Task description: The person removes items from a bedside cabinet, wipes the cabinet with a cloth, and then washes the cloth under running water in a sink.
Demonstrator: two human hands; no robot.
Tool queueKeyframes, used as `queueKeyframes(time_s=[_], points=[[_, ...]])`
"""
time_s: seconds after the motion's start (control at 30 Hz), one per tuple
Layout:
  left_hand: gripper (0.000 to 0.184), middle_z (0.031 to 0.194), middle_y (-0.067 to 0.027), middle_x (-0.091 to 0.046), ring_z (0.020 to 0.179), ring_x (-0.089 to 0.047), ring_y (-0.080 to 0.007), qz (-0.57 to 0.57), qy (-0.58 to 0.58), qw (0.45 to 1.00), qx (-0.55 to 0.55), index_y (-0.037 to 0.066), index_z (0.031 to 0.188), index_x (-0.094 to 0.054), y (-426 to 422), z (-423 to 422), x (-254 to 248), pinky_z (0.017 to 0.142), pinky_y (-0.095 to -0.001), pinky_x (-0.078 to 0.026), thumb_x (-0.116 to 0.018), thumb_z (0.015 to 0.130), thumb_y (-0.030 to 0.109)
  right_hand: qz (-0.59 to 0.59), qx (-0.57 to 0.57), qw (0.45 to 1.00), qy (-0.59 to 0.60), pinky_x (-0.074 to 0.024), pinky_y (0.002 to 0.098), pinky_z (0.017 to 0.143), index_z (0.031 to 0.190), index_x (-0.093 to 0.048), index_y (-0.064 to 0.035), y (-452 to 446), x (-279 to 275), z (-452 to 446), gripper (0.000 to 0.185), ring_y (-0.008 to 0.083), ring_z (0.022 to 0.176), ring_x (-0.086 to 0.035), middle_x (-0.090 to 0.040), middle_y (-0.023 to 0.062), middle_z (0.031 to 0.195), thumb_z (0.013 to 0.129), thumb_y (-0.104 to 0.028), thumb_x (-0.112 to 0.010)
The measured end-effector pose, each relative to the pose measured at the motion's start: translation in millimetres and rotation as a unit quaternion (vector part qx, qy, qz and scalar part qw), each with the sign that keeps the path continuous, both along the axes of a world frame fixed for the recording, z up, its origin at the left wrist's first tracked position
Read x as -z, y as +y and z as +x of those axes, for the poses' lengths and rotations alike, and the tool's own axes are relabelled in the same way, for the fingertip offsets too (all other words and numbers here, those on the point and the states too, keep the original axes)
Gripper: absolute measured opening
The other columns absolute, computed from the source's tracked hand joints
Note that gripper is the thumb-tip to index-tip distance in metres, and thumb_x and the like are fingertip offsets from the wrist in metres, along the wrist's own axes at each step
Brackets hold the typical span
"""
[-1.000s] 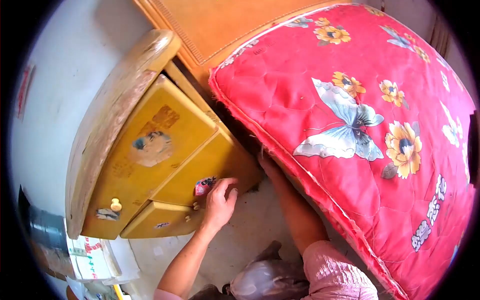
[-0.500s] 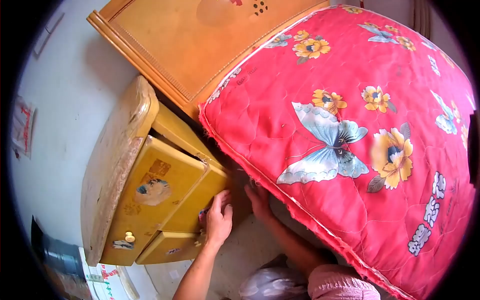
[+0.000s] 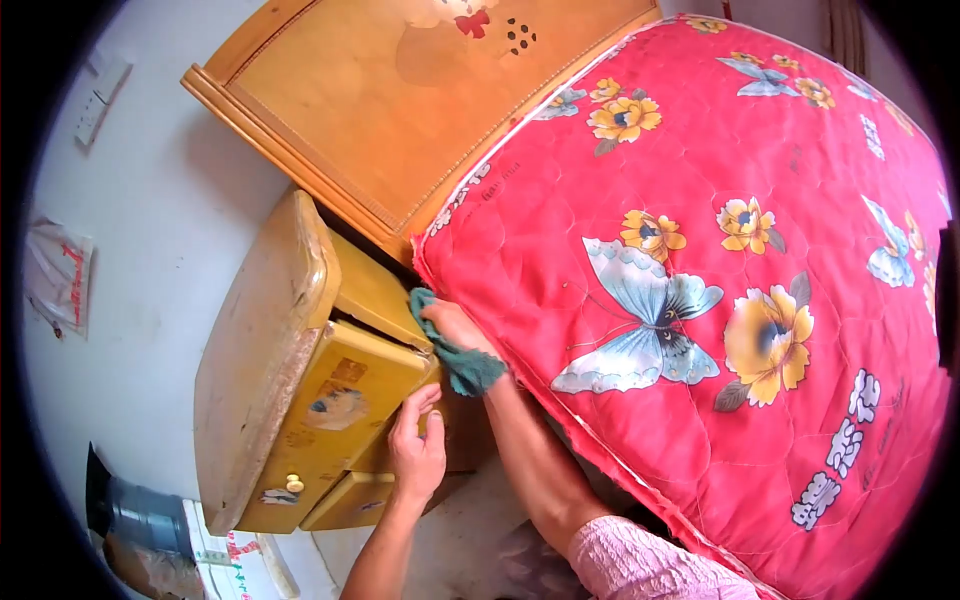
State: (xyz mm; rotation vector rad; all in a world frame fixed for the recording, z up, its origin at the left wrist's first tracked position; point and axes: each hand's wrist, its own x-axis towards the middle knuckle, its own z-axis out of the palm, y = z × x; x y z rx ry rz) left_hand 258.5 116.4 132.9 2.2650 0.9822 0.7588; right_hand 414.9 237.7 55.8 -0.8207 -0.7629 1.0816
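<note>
A yellow bedside cabinet with worn edges and peeling stickers stands beside the bed. My right hand grips a dark green cloth at the cabinet's upper corner, in the narrow gap by the mattress. Part of the cloth hangs down over the wrist. My left hand is at the edge of the cabinet door, fingers apart and slightly bent, holding nothing. Whether its fingertips touch the door is hard to tell. A small round knob sits low on the door.
A mattress with a red quilted cover, printed with butterflies and flowers, fills the right side. An orange wooden headboard rises behind. On the left wall are a socket and a hanging plastic bag. A blue water bottle stands lower left.
My right hand has come up from the shadow below the mattress edge and now shows the green cloth at the cabinet corner. My left hand has shifted slightly left. The view has tilted a little.
</note>
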Motion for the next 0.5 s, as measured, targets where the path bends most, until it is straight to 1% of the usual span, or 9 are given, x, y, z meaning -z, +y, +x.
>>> queueKeyframes(time_s=[0.03, 0.07, 0.13, 0.17, 0.23, 0.27, 0.33, 0.4, 0.5], points=[[0.029, 0.111, -0.0131, -0.061, 0.105, -0.058, -0.0208, 0.014, 0.014, 1.000, 0.007, -0.002, 0.118, -0.052, 1, 4, -2, 0.094, -0.0333, -0.044, -0.047, 0.090, 0.000, 0.020, 0.024, 0.999, -0.025, -0.0397, 0.0312, 0.086, 0.108, -0.057, -0.0024, -1, -17, 1, 0.031, 0.0223, 0.100, -0.052, -0.059, 0.0082, 0.107, 0.084, -0.020, -0.049], [0.031, 0.109, -0.0167, -0.063, 0.102, -0.061, -0.0299, 0.031, 0.010, 0.999, -0.008, 0.000, 0.117, -0.055, 0, 8, 0, 0.089, -0.0370, -0.047, -0.049, 0.087, 0.000, 0.038, 0.046, 0.997, -0.051, -0.0378, 0.0318, 0.096, 0.119, -0.056, -0.0012, -13, -50, 4, 0.041, 0.0256, 0.116, -0.051, -0.058, 0.0133, 0.124, 0.084, -0.021, -0.049], [0.033, 0.111, -0.0190, -0.061, 0.103, -0.059, -0.0353, 0.106, 0.056, 0.993, 0.015, -0.001, 0.118, -0.055, -1, 19, -5, 0.089, -0.0385, -0.046, -0.049, 0.085, -0.001, 0.100, -0.041, 0.987, -0.115, -0.0272, 0.0301, 0.108, 0.134, -0.046, -0.0019, -15, -93, 21, 0.053, 0.0267, 0.134, -0.035, -0.040, 0.0163, 0.144, 0.085, -0.023, -0.048], [0.034, 0.113, -0.0210, -0.059, 0.104, -0.057, -0.0388, 0.133, 0.065, 0.988, 0.030, -0.001, 0.118, -0.054, -2, 24, -9, 0.090, -0.0400, -0.046, -0.049, 0.084, -0.002, 0.148, -0.036, 0.981, -0.123, -0.0268, 0.0303, 0.108, 0.135, -0.044, -0.0010, -15, -113, 25, 0.054, 0.0269, 0.133, -0.036, -0.040, 0.0161, 0.144, 0.086, -0.024, -0.047], [0.035, 0.115, -0.0214, -0.058, 0.106, -0.056, -0.0389, 0.132, 0.079, 0.988, 0.027, -0.001, 0.118, -0.054, 1, 28, -9, 0.089, -0.0406, -0.046, -0.049, 0.083, -0.003, 0.214, -0.038, 0.969, -0.120, -0.0257, 0.0293, 0.108, 0.138, -0.038, 0.0001, -1, -133, 28, 0.059, 0.0262, 0.132, -0.036, -0.039, 0.0159, 0.144, 0.087, -0.028, -0.049], [0.035, 0.115, -0.0210, -0.058, 0.106, -0.056, -0.0383, 0.122, 0.086, 0.989, 0.013, -0.001, 0.118, -0.054, 3, 28, -9, 0.089, -0.0404, -0.046, -0.050, 0.084, -0.003, 0.239, -0.068, 0.963, -0.102, -0.0265, 0.0284, 0.107, 0.139, -0.037, -0.0003, 12, -134, 31, 0.061, 0.0224, 0.128, -0.038, -0.041, 0.0130, 0.142, 0.089, -0.032, -0.051], [0.034, 0.116, -0.0200, -0.059, 0.107, -0.057, -0.0369, 0.119, 0.085, 0.989, 0.026, -0.001, 0.118, -0.054, 7, 28, -9, 0.089, -0.0394, -0.047, -0.050, 0.084, -0.003, 0.214, -0.203, 0.955, 0.032, -0.0277, 0.0272, 0.105, 0.138, -0.038, 0.0001, 31, -121, 34, 0.061, 0.0186, 0.126, -0.038, -0.042, 0.0098, 0.139, 0.090, -0.036, -0.052], [0.034, 0.117, -0.0188, -0.059, 0.108, -0.057, -0.0352, 0.131, 0.084, 0.986, 0.052, -0.001, 0.118, -0.055, 11, 28, -8, 0.090, -0.0384, -0.047, -0.050, 0.085, -0.003, 0.081, -0.193, 0.976, 0.052, -0.0357, 0.0283, 0.098, 0.135, -0.039, 0.0005, 95, -63, 21, 0.059, 0.0177, 0.117, -0.045, -0.047, 0.0083, 0.133, 0.092, -0.038, -0.051], [0.034, 0.119, -0.0165, -0.059, 0.110, -0.057, -0.0325, 0.158, 0.089, 0.980, 0.087, 0.000, 0.118, -0.055, 13, 27, -11, 0.092, -0.0370, -0.047, -0.049, 0.085, -0.005, 0.173, -0.299, 0.904, 0.253, -0.0427, 0.0277, 0.075, 0.097, -0.058, -0.0144, 166, 49, -5, 0.012, 0.0149, 0.087, -0.053, -0.056, -0.0007, 0.088, 0.092, -0.024, -0.052]])
